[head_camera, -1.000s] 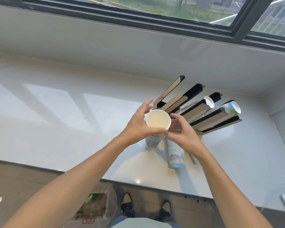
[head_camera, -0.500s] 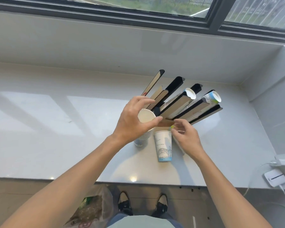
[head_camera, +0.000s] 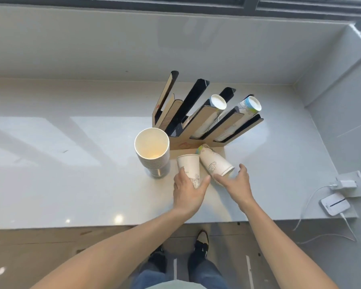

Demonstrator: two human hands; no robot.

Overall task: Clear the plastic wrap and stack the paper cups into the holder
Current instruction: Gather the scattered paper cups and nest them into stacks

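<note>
Two loose cups on the bench [head_camera: 50,184] by the holder [head_camera: 198,130]: left hand [head_camera: 189,192] fingers are closing around the upright cup [head_camera: 189,165], right hand [head_camera: 236,182] fingers are reaching open, empty, for the tipped cup [head_camera: 215,162], risking rolling it away.

Single view only, worn on the head, aimed forward and steeply down over a white counter [head_camera: 75,184]. Close range: both bare forearms enter from the near edge, left hand [head_camera: 188,189] and right hand [head_camera: 237,184] just below frame centre. Cup holder [head_camera: 198,124] near centre, a little beyond the hands. Far edge takes in the window frame [head_camera: 258,5]; near edge takes in floor, jeans and shoes [head_camera: 201,240]. Wide-angle bending at the right wall. No second view to overlap.
</note>
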